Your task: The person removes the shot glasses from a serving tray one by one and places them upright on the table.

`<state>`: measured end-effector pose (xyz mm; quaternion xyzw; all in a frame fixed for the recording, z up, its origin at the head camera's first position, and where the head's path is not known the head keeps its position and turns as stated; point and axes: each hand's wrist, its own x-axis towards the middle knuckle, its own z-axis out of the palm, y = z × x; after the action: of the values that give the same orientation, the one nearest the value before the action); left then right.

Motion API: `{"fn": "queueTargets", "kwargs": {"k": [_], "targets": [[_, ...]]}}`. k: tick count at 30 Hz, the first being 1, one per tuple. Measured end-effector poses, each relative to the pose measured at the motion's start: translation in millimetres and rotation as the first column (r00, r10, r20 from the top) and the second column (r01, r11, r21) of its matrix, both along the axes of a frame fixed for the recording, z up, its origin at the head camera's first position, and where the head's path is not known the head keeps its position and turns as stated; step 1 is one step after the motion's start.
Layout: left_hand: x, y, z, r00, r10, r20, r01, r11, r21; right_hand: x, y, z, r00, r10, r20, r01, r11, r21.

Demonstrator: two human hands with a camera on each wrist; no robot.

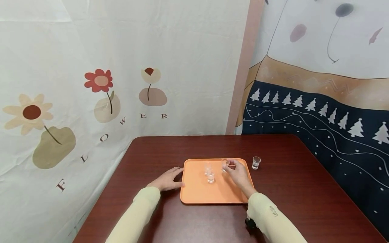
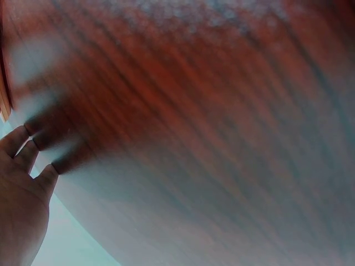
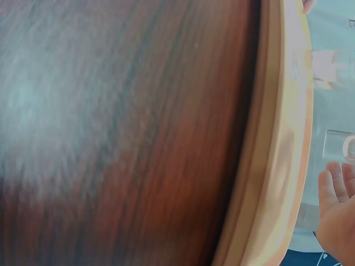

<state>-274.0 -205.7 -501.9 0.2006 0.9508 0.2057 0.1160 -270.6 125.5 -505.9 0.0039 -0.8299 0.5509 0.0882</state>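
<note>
My right hand [image 1: 238, 174] pinches a small clear shot glass [image 1: 224, 163] over the right part of an orange tray [image 1: 194, 193]. In the right wrist view, that glass [image 3: 335, 143] shows at the frame's edge, above the fingers of the hand [image 3: 336, 221]. Left of it, two more clear shot glasses [image 1: 210, 178] stand close together on the tray. My left hand [image 1: 165, 179] rests at the tray's left edge, its fingers spread and the thumb near the rim. The left wrist view shows part of this hand [image 2: 25, 188] over the table.
Another shot glass [image 1: 256, 162] stands on the dark red-brown table [image 1: 164, 148], just beyond the tray's right edge. Printed cloths hang behind the table, one with flowers [image 1: 101, 81] and one with white trees [image 1: 311, 104].
</note>
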Motion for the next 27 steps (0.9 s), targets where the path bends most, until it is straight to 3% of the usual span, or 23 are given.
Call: {"fn": "queueTargets", "kwargs": {"k": [7, 15, 22, 27], "targets": [[1.3, 0.7, 0.8, 1.0, -0.002, 0.001, 0.002, 1.0, 0.007, 0.9, 14.5, 4.0, 0.999, -0.041, -0.017, 0.041, 0.999, 0.02], [0.3, 0.3, 0.9, 1.0, 0.0, 0.008, 0.0, 1.0, 0.002, 3.0, 31.8, 4.2, 0.997, -0.071, 0.003, 0.071, 0.997, -0.029], [0.1, -0.6, -0.7, 1.0, -0.01, 0.007, 0.01, 1.0, -0.004, 7.9, 48.4, 5.6, 0.993, -0.117, 0.004, 0.117, 0.992, 0.05], [0.4, -1.9, -1.3, 1.0, 0.0, 0.007, 0.0, 1.0, -0.008, 9.3, 61.4, 5.3, 0.989, -0.146, 0.001, 0.146, 0.988, 0.048]]}}
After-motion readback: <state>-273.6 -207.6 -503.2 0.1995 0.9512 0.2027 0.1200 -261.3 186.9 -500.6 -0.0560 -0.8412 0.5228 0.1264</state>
